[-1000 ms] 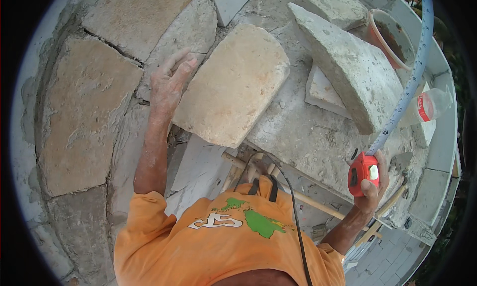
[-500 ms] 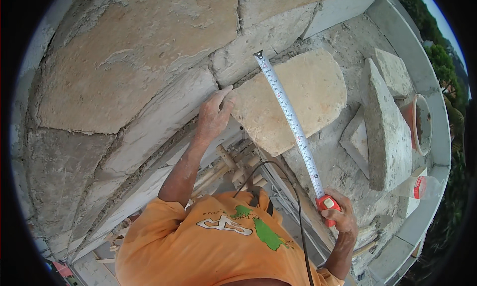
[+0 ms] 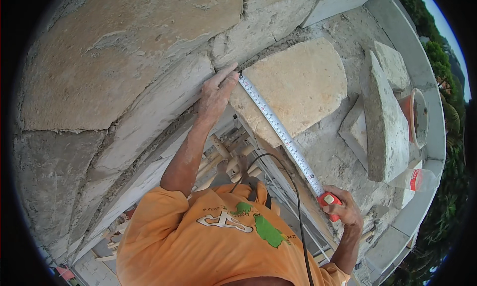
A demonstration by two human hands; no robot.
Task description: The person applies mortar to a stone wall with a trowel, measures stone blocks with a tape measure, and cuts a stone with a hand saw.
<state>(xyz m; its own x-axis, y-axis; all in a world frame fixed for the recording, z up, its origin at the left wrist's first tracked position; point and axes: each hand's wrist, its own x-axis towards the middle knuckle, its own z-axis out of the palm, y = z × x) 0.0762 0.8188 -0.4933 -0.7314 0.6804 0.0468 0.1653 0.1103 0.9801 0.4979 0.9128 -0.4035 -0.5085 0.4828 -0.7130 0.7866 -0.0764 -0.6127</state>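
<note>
My right hand (image 3: 346, 207) grips the red case of a tape measure (image 3: 330, 202) beside the near right corner of a pale, flat stone slab (image 3: 303, 82). The silver tape blade (image 3: 280, 129) runs out straight from the case across the slab's near left part. Its black hook end lies at the slab's left edge, against the fingertips of my left hand (image 3: 216, 94). That hand reaches along the slab's left corner with its fingers stretched out, touching the blade's end; whether the thumb presses it is hidden.
Large stone blocks (image 3: 144, 52) form a wall on the left. Right of the slab stand a tilted stone piece (image 3: 385, 127), smaller stones, an orange bucket (image 3: 418, 118) and a clear plastic bottle (image 3: 421, 179), inside a curved grey rim (image 3: 432, 102). A black cable (image 3: 297, 194) hangs over my shirt; below is wooden scaffolding.
The tape blade has swung left and nearer, its hook end coming from beyond the slab's far edge to my left fingertips. My left hand has shifted slightly; the right still holds the case.
</note>
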